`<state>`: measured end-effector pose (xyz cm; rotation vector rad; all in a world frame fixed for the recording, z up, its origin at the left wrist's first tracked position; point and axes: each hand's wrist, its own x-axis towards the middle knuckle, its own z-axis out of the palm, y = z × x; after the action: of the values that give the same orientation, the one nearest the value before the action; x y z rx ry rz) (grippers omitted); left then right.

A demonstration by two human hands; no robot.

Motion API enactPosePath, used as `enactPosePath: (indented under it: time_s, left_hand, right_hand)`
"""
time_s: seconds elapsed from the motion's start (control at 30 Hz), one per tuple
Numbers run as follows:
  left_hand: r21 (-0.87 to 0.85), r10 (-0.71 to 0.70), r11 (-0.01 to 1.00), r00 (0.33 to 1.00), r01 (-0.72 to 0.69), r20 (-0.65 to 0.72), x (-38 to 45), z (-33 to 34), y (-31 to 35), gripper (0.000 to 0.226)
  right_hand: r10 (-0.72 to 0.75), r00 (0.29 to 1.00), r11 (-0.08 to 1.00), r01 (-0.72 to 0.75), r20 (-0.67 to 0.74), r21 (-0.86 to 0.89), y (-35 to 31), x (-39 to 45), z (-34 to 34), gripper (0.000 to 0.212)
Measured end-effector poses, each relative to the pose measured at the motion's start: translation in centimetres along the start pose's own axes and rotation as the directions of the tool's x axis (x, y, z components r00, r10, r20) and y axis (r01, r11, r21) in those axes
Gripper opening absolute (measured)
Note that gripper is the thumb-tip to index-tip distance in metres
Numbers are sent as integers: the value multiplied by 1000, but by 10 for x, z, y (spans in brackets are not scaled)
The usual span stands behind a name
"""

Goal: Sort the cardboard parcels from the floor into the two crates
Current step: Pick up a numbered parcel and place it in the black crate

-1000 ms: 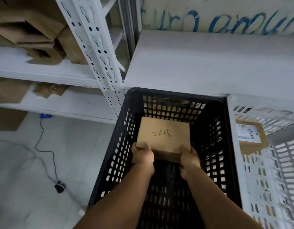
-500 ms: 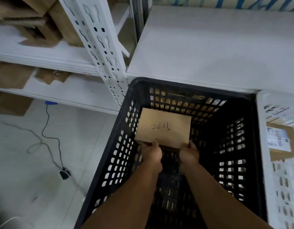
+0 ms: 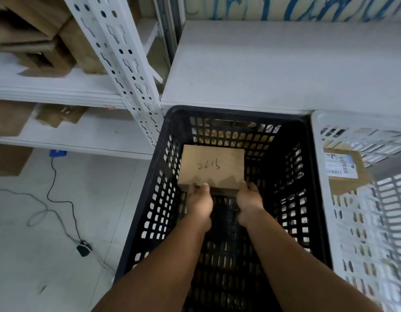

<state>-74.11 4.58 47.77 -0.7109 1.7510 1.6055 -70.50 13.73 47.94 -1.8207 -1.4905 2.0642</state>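
Your left hand [image 3: 198,199] and right hand [image 3: 249,200] have carried the parcel [image 3: 211,168] deeper into the black crate [image 3: 312,199], toward its far-left corner; both still clasp its near edge, so placing is nearly done; release next

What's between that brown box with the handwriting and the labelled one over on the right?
In the head view, the black crate's right wall and the white crate's left wall separate the handwritten parcel from the labelled parcel.
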Motion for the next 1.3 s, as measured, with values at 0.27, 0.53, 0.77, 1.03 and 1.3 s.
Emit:
enactPosePath:
  time_s: [0.27,0.53,0.77,1.03,1.3]
  left_hand:
    - [21,116,993,985,-120,130,-85,-27,13,28]
    - [59,272,952,918,-301,287,-181,-59,-1,12]
    - [105,289,917,823,-384,489,-250,-50,-48,23]
    - [209,143,886,672,-414,727,-324,-20,-130,26]
    - [337,2,804,570,-489,822,-383,2,-236,29]
  right_hand:
    - [-158,986,987,159,-42,23,2,-90,-24,46]
    - [-237,963,944,260,-130,202,32,-191,-66,50]
    - [-225,915,887,335,-335,317,77,-262,-127,47]
    - [-88,834,799,386,-545,461,144,-306,-222,30]
    - [104,761,742,370,-641,559,227,-340,-315,38]
